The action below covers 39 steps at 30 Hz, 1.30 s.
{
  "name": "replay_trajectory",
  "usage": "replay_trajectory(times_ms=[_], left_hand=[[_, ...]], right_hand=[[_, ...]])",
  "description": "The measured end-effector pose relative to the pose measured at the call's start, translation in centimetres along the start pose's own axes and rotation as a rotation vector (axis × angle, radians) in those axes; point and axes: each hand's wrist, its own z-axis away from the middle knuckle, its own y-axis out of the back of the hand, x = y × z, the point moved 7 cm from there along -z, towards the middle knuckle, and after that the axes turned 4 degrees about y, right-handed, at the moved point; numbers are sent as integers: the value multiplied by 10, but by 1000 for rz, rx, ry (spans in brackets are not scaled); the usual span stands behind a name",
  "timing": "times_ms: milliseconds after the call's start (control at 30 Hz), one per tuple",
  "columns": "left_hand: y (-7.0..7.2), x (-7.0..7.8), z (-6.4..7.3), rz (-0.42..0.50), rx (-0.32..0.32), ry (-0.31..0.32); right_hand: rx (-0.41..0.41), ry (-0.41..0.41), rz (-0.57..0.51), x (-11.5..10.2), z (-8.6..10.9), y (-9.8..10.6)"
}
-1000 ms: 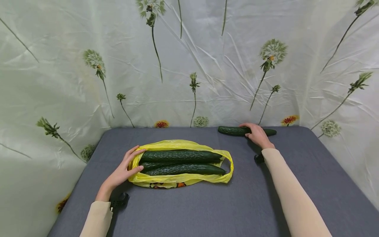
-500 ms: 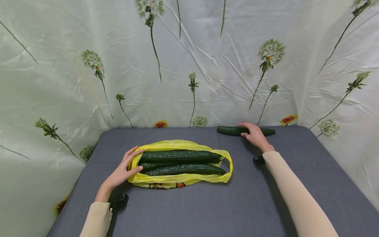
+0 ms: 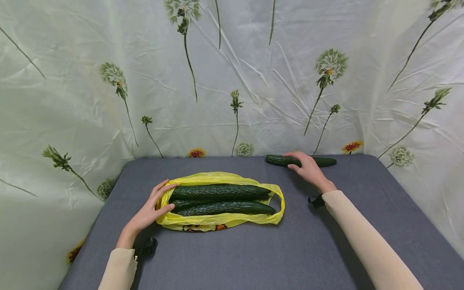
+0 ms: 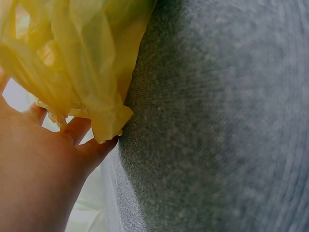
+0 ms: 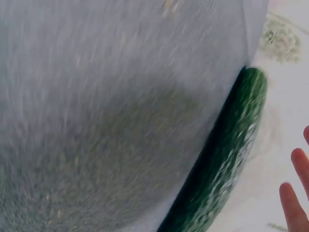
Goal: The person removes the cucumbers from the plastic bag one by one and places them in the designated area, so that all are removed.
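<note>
In the head view, a yellow plastic bag (image 3: 217, 220) lies on its side with its mouth facing up. Several dark green cucumbers (image 3: 226, 207) lie inside it. My left hand (image 3: 146, 211) rests on the bag's left end, thumb and fingers spread over its rim; the left wrist view shows fingers touching the crumpled plastic (image 4: 91, 72). A single cucumber (image 3: 325, 162) lies along the table's far edge. My right hand (image 3: 307, 170) hovers over its middle, holding nothing. In the right wrist view, fingers (image 5: 293, 210) are straight and apart from this cucumber (image 5: 224, 164).
A grey cloth covers the table (image 3: 232, 257). Behind it hangs a pale curtain (image 3: 217, 121) printed with dandelions, close against the far edge. Dark wrist devices (image 3: 146, 246) sit below both hands.
My right hand has shifted slightly left along the lone cucumber, and its fingers have come away from it. The cucumber stays in place. The left hand and the bag have not moved.
</note>
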Motion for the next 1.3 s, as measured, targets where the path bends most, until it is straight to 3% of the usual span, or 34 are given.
replay_trajectory(times_ms=[433, 833, 1300], left_hand=[[-1, 2, -1, 2, -5, 6], [-2, 2, -2, -22, 2, 11], [0, 0, -2, -34, 2, 11]], right_hand=[[50, 163, -125, -51, 4, -7], [20, 316, -210, -106, 4, -24], [-38, 381, -352, -148, 2, -60]])
